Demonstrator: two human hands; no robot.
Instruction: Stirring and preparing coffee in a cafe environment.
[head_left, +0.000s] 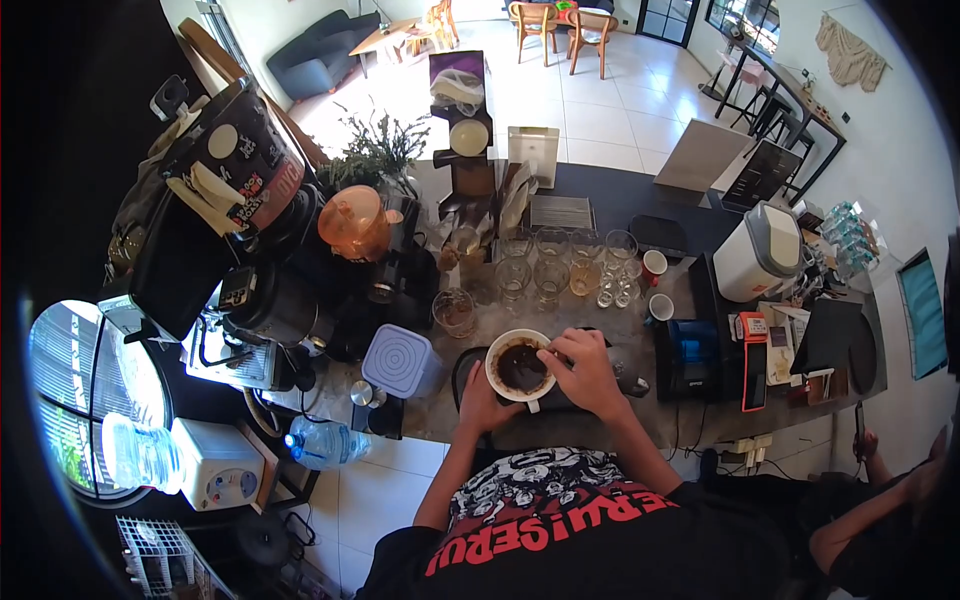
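Observation:
A white cup (491, 373) with dark brown liquid and brown residue around its inner wall stands before me, its handle towards my body. My left hand (484, 405) holds the cup from its left and near side. Over the cup's right rim is my right hand (586, 373), thumb and fingers pinched together; whatever they may hold is hidden. Under the cup and hands lies a black tray or mat (463, 375). Just beyond, to the left, is a glass (454, 313) with some brown contents.
Several clear glasses (551, 277) stand in rows beyond the cup. Left are a lidded plastic container (401, 360), an espresso machine (277, 307) and a coffee grinder (255, 165). A receipt printer (690, 352) and payment terminal (754, 375) sit right. Another person's arm (870, 517) shows at lower right.

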